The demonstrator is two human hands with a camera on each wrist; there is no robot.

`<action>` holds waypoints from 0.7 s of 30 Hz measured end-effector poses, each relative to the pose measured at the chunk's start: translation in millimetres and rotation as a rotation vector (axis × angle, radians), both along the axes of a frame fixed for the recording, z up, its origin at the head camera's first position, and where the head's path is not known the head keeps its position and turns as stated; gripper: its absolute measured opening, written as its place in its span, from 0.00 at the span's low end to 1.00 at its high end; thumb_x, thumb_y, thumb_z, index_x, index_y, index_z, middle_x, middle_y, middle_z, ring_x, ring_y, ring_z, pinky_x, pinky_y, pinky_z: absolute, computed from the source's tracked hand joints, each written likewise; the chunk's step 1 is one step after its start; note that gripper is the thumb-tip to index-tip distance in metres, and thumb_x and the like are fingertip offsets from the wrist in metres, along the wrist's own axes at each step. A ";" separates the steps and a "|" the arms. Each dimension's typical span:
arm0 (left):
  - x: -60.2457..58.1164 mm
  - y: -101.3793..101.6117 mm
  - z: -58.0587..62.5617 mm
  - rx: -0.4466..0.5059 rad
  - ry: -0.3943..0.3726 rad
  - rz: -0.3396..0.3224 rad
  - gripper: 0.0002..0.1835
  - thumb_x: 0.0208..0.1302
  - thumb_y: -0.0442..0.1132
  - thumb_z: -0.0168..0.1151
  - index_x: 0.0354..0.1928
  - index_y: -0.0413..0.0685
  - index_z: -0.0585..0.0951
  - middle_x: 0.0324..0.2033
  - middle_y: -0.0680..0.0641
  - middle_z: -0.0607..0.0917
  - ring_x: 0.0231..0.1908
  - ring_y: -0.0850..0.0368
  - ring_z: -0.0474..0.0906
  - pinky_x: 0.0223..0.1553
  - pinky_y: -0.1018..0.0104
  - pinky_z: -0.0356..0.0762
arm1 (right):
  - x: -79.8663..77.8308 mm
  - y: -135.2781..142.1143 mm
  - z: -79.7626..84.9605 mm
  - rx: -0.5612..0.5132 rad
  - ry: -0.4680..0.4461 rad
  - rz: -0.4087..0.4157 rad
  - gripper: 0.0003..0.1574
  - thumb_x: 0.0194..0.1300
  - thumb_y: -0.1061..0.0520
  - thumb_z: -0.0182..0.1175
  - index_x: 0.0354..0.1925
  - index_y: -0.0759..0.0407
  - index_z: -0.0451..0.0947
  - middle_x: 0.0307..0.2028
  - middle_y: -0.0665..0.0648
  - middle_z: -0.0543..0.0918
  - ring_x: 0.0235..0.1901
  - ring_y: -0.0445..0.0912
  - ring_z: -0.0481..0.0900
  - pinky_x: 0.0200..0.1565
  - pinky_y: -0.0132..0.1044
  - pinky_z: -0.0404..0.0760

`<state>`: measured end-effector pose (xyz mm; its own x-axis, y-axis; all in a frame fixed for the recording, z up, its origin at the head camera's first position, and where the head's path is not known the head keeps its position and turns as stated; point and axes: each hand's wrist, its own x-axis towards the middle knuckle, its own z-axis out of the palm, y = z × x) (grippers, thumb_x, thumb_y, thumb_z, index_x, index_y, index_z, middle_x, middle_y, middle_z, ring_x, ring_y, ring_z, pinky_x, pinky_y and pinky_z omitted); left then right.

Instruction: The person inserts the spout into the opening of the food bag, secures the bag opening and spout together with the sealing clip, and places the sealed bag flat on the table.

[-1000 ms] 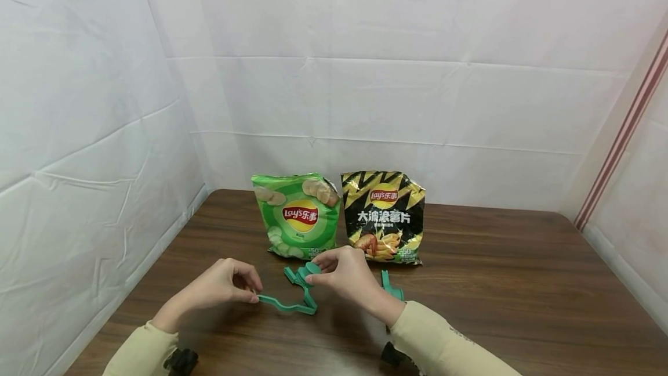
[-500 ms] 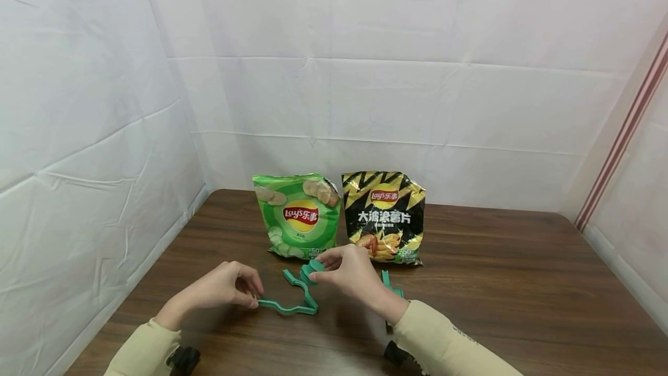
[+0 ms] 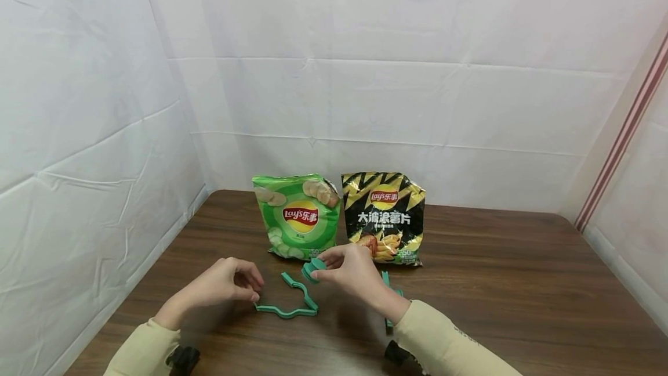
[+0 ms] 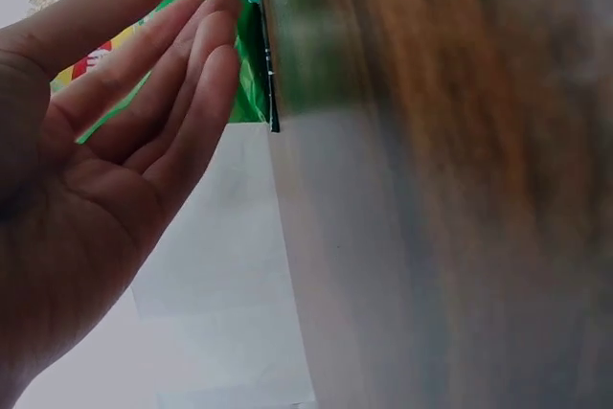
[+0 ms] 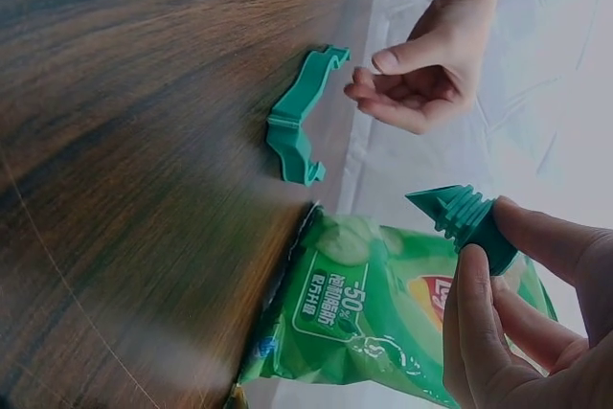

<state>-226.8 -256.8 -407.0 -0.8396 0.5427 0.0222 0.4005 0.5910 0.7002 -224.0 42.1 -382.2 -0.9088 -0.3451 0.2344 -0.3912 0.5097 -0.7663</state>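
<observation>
My right hand [image 3: 354,277] pinches a green pour spout [image 3: 312,270] between thumb and fingers, raised in front of the green chip bag. Up close in the right wrist view, the spout [image 5: 467,222] has stacked ridges and a pointed end. A green hinged bag clip [image 3: 287,313] lies unfolded on the table, its two arms spread at an angle. My left hand [image 3: 228,283] hovers at the clip's near left end, with nothing in its fingers. In the right wrist view a gap shows between those fingertips [image 5: 356,91] and the clip [image 5: 287,122].
A green Lay's bag [image 3: 300,237] and a black-and-yellow Lay's bag [image 3: 383,228] stand side by side behind the hands. Another green clip [image 3: 385,280] lies right of centre, partly hidden by my right wrist. White cloth [image 3: 365,103] encloses the wooden table [image 3: 496,283].
My left hand has let go of the clip's end. The spout in my right hand has shifted slightly up and right, away from the clip, which now lies opened wider.
</observation>
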 end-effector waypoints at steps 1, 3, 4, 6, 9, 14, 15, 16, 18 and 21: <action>-0.4 0.3 0.8 -0.003 0.021 0.017 0.09 0.53 0.40 0.71 0.35 0.46 0.84 0.29 0.54 0.86 0.30 0.64 0.81 0.32 0.69 0.79 | -0.3 0.2 0.0 -0.001 0.000 -0.001 0.18 0.49 0.49 0.74 0.38 0.55 0.86 0.32 0.52 0.87 0.30 0.39 0.83 0.33 0.29 0.80; -1.8 1.3 2.7 -0.004 0.064 0.056 0.09 0.54 0.42 0.71 0.35 0.47 0.84 0.29 0.55 0.85 0.31 0.64 0.80 0.33 0.70 0.78 | -0.7 0.9 0.3 -0.008 -0.003 -0.002 0.18 0.49 0.49 0.74 0.38 0.55 0.86 0.32 0.52 0.87 0.30 0.40 0.83 0.33 0.29 0.80; -2.7 2.2 3.9 -0.001 0.084 0.079 0.09 0.55 0.42 0.70 0.36 0.48 0.84 0.29 0.56 0.85 0.31 0.65 0.80 0.33 0.70 0.78 | -0.8 1.2 0.5 -0.012 -0.004 -0.002 0.18 0.49 0.49 0.74 0.38 0.55 0.86 0.31 0.52 0.87 0.30 0.40 0.83 0.33 0.30 0.80; -5.0 4.2 7.3 0.015 0.127 0.129 0.09 0.55 0.44 0.70 0.36 0.51 0.84 0.29 0.56 0.85 0.31 0.64 0.80 0.33 0.69 0.78 | -0.9 2.2 1.1 -0.017 -0.008 -0.004 0.18 0.49 0.49 0.74 0.38 0.55 0.86 0.31 0.52 0.87 0.30 0.40 0.83 0.33 0.30 0.80; -10.3 7.1 13.7 0.046 0.210 0.208 0.09 0.56 0.47 0.69 0.37 0.54 0.83 0.30 0.56 0.85 0.31 0.63 0.80 0.33 0.68 0.78 | -1.0 4.0 2.1 -0.021 -0.009 -0.012 0.18 0.49 0.49 0.74 0.37 0.55 0.86 0.31 0.52 0.87 0.30 0.40 0.83 0.33 0.30 0.80; -20.9 5.8 27.2 0.079 0.317 0.316 0.11 0.56 0.49 0.69 0.38 0.53 0.83 0.31 0.55 0.86 0.32 0.61 0.81 0.33 0.69 0.78 | -1.6 6.0 3.1 -0.024 -0.012 -0.019 0.18 0.49 0.49 0.74 0.37 0.56 0.86 0.31 0.53 0.87 0.30 0.40 0.84 0.33 0.31 0.80; -23.1 4.8 30.1 0.079 0.329 0.332 0.12 0.56 0.49 0.69 0.38 0.53 0.83 0.32 0.55 0.86 0.31 0.60 0.81 0.33 0.70 0.78 | -1.8 6.3 3.2 -0.024 -0.011 -0.019 0.18 0.49 0.49 0.74 0.37 0.56 0.86 0.31 0.53 0.87 0.30 0.40 0.84 0.33 0.30 0.80; -25.4 3.7 33.1 0.078 0.341 0.345 0.12 0.56 0.49 0.69 0.39 0.53 0.83 0.32 0.54 0.86 0.31 0.59 0.81 0.33 0.70 0.78 | -2.0 6.6 3.4 -0.027 -0.010 -0.020 0.18 0.48 0.49 0.74 0.37 0.56 0.86 0.31 0.53 0.87 0.30 0.40 0.84 0.33 0.30 0.80; -29.9 1.6 39.0 0.076 0.364 0.364 0.13 0.56 0.49 0.69 0.40 0.51 0.83 0.32 0.53 0.86 0.32 0.58 0.82 0.33 0.70 0.78 | -2.5 7.2 3.7 -0.025 -0.002 -0.019 0.18 0.49 0.49 0.74 0.37 0.57 0.86 0.31 0.54 0.87 0.30 0.40 0.84 0.32 0.30 0.81; -36.9 -0.3 47.6 0.063 0.401 0.378 0.15 0.56 0.49 0.69 0.41 0.50 0.83 0.32 0.51 0.86 0.33 0.56 0.82 0.34 0.70 0.78 | -3.3 8.7 4.2 -0.024 0.002 -0.020 0.18 0.49 0.49 0.74 0.37 0.57 0.86 0.31 0.54 0.87 0.30 0.40 0.84 0.32 0.30 0.80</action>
